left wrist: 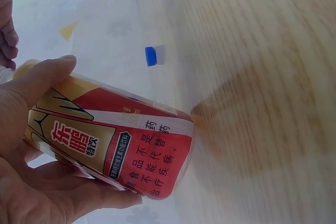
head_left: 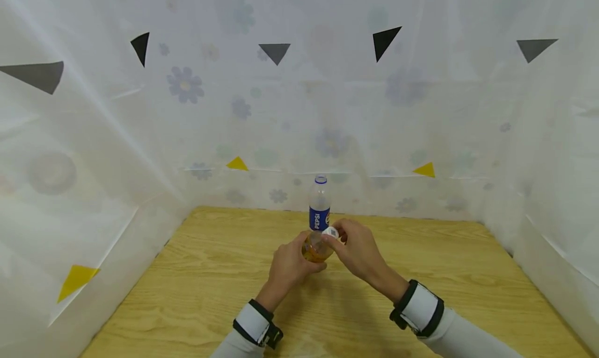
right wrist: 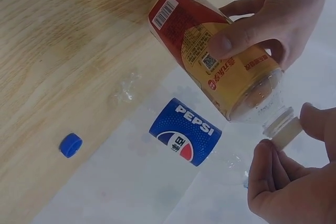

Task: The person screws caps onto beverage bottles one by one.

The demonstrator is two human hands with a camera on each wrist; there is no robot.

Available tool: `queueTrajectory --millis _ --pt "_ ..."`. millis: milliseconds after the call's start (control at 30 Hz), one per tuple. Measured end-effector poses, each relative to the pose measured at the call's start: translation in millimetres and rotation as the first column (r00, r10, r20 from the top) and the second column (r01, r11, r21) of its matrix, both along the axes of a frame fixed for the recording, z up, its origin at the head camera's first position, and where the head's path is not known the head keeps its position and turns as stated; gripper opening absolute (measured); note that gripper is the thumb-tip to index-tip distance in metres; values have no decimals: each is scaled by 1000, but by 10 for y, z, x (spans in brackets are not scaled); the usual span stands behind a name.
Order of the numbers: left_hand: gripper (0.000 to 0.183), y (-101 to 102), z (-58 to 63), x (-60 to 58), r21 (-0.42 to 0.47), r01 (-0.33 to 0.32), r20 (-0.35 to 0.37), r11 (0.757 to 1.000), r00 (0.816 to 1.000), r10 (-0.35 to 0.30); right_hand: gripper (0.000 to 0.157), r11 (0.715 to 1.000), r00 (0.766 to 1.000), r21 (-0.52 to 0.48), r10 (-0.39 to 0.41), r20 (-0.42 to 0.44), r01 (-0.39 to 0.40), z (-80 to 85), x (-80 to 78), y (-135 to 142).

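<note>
My left hand grips a plastic drink bottle with a red and gold label around its body, thumb on one side and fingers on the other. At its neck, my right hand pinches a white cap between thumb and fingers. The cap sits right at the bottle's mouth in the right wrist view. Just behind both hands stands a clear Pepsi bottle with a blue label, upright and with its mouth uncovered. A blue cap lies on the table near the Pepsi bottle.
The wooden table stretches out under both hands. White flower-patterned sheeting rises behind it and along both sides, with black, grey and yellow triangles on it.
</note>
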State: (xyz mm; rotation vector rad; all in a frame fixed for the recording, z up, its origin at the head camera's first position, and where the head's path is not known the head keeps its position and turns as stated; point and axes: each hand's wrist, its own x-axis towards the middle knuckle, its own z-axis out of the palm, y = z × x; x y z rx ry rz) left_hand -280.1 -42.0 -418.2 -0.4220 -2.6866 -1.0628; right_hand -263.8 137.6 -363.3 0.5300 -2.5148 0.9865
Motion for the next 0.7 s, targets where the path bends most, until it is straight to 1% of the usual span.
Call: queueTrajectory --millis 67,200,233,300,333,467,600,700 --pt "71 0 3 1 1 -3 -1 1000 1000 3 31 1000 999 12 -3 46 2 10 8 -3" --pt "72 -1 0 -6 -6 -8 -9 1000 1000 8 63 998 990 62 -29 137 20 35 44 -1" --pt "72 -3 0 -6 -9 -7 -14 1000 1000 7 69 997 989 72 -32 148 21 44 57 2" --pt "72 -5 -1 -8 -10 -4 -22 1000 1000 4 77 996 990 92 -23 142 10 71 80 12" --pt "72 -6 -1 -9 -8 -2 -25 1000 1000 1 76 995 991 99 -9 134 -4 89 91 16" --pt "73 -11 2 -14 7 0 -28 1000 1000 0 64 991 996 119 46 79 -55 146 112 20" --pt "72 -16 -6 -13 1 1 -46 1000 999 -1 48 990 997 124 63 50 -68 168 113 -2" --pt "72 -19 -20 -9 -10 3 -57 1000 998 -3 39 990 997 128 61 40 -66 161 104 -18"
